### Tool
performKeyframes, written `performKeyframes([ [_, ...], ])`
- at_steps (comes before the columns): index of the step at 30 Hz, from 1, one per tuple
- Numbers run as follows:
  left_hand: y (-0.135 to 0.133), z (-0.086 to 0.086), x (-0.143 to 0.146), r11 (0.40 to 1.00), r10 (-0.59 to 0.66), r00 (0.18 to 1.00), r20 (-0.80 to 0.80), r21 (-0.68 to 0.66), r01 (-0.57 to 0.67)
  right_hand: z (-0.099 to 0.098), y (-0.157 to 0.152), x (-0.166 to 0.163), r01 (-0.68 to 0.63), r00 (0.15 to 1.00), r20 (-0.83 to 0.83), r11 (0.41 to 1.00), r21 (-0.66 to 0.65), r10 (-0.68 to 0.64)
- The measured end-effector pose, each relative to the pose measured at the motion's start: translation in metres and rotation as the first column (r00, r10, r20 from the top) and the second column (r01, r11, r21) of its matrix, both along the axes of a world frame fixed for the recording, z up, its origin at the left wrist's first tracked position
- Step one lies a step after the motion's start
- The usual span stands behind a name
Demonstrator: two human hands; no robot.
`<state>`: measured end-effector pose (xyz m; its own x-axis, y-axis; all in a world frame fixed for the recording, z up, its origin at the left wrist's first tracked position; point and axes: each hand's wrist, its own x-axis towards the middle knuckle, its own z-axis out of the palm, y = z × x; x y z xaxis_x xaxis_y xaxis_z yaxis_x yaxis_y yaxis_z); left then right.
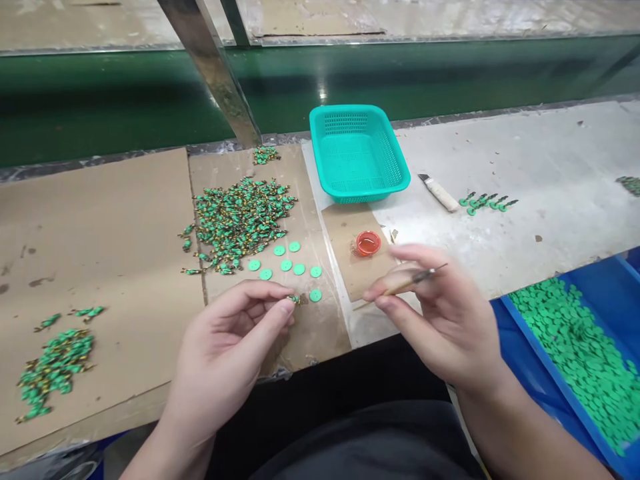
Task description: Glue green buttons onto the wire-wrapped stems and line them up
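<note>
My left hand pinches a small green and gold figurine between thumb and forefinger. In my right hand is a thin wooden stick with a dark, narrow end pointing up and right. Its pale other end slants down toward the left hand. Several flat green discs lie on the cardboard just beyond the left fingers. A small red cup of reddish liquid stands on a cardboard piece beyond the right fingertips. Behind the discs is a heap of green and gold figurines.
A turquoise basket stands at the back. Right of it lie a pale-handled knife and several figurines on green discs. A blue bin at lower right holds many green discs. More figurines lie at left.
</note>
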<state>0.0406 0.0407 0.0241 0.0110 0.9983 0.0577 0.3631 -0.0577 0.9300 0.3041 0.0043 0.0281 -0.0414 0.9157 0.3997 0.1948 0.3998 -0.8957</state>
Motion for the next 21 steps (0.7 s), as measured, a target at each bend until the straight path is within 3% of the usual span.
performKeyframes([
  [3,-0.001,0.000,0.002,0.999,-0.017,0.999,0.048,-0.034,0.018,-0.001,0.008,0.003,-0.067,0.949,0.312,0.992,0.110,0.030],
  [6,-0.003,-0.001,0.002,1.000,-0.006,1.000,0.009,-0.012,0.006,-0.002,0.014,0.004,-0.129,0.900,0.432,0.981,0.142,0.056],
  [13,-0.010,-0.011,0.006,0.998,0.004,0.991,-0.135,0.063,0.004,-0.012,0.017,-0.009,0.025,0.951,0.306,0.995,0.094,-0.053],
  [21,-0.008,-0.021,-0.003,0.978,-0.031,0.959,-0.281,0.188,0.086,-0.027,0.014,-0.016,0.040,0.978,0.198,0.993,0.108,-0.061],
])
